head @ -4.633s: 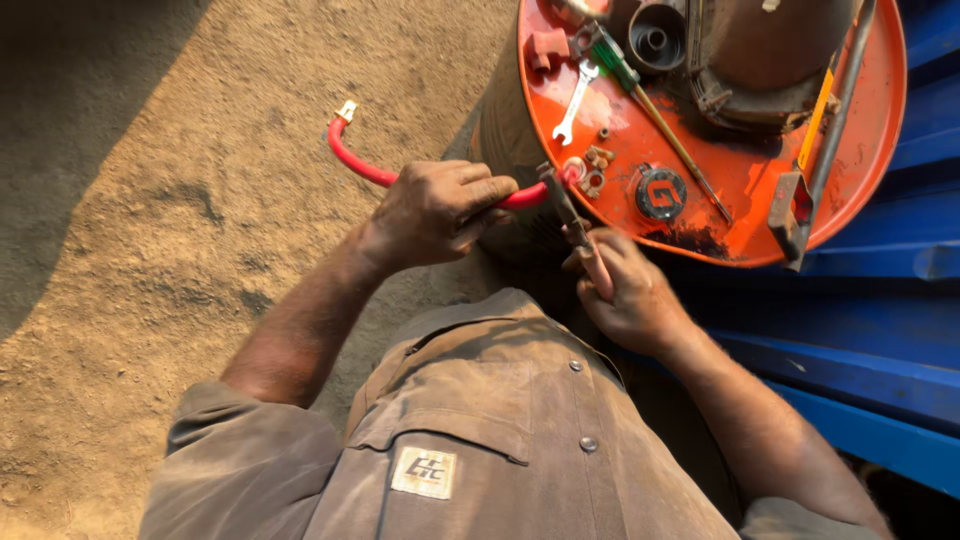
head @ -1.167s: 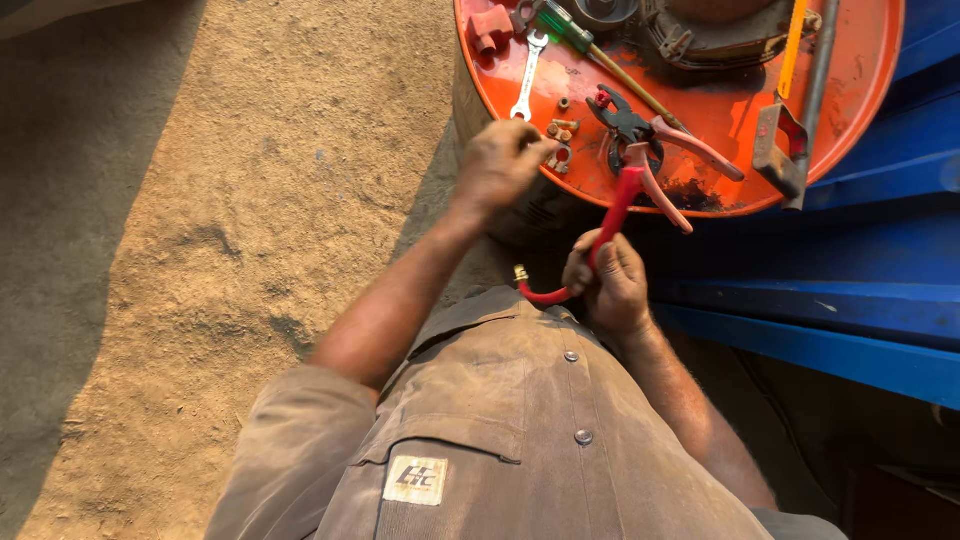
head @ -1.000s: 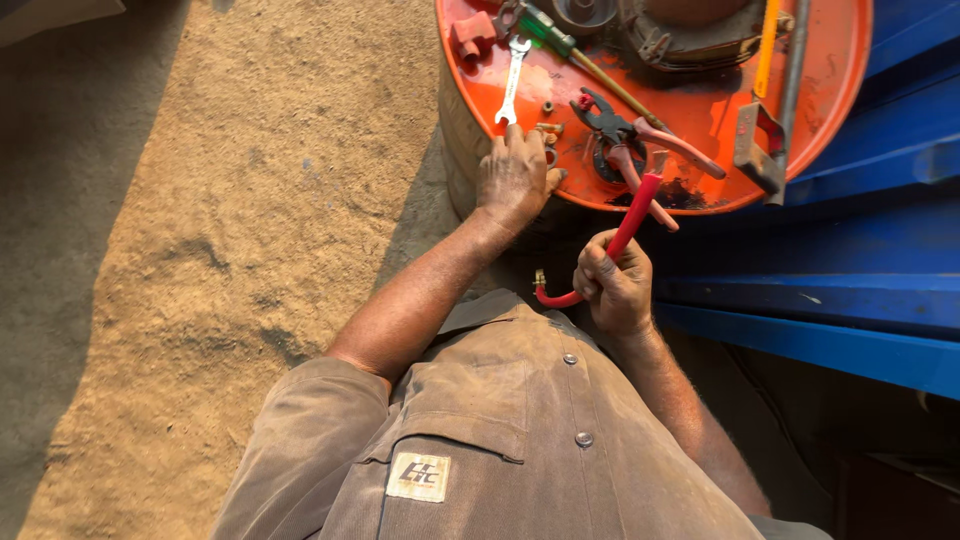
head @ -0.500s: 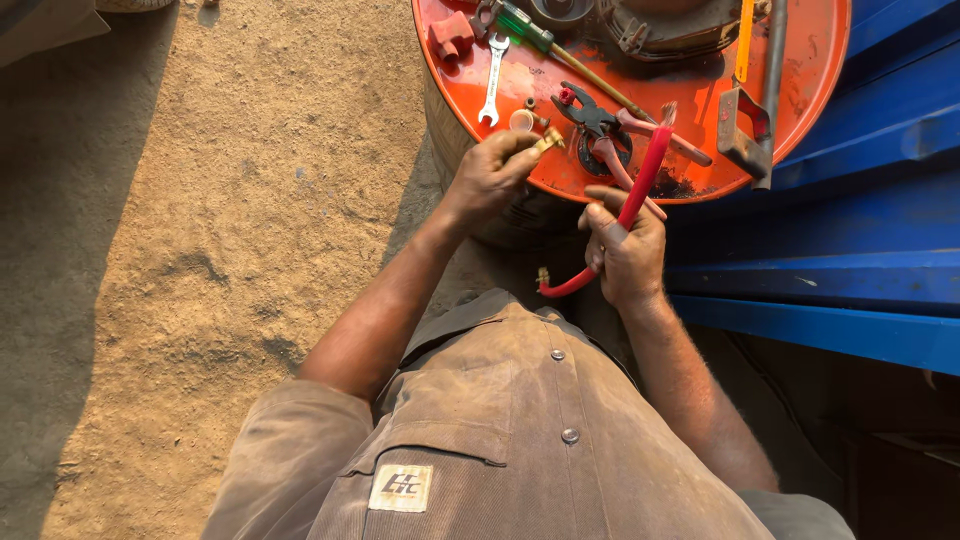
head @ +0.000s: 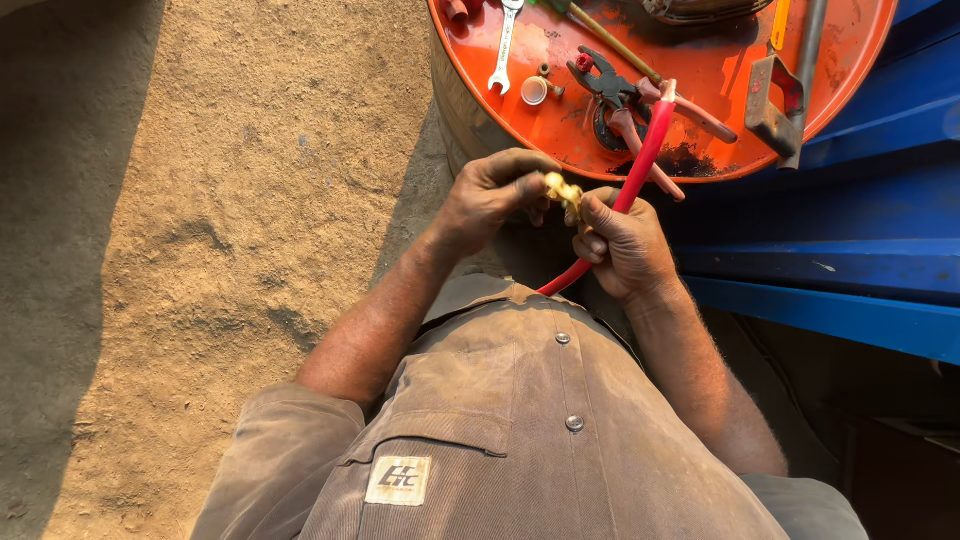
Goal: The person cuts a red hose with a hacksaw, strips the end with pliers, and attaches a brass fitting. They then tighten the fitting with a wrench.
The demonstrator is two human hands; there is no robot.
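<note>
- The orange drum top is my landmark; just below its near rim, over the sandy ground, both my hands meet.
- My right hand is clenched around the red hose, whose free end rises over the drum's rim.
- My left hand pinches a small brass fitting beside the hose.
- On the drum lie pliers, a spanner and a small cap.
- The fitting seems not yet joined to the hose; that remains, though fingers hide the contact.
</note>
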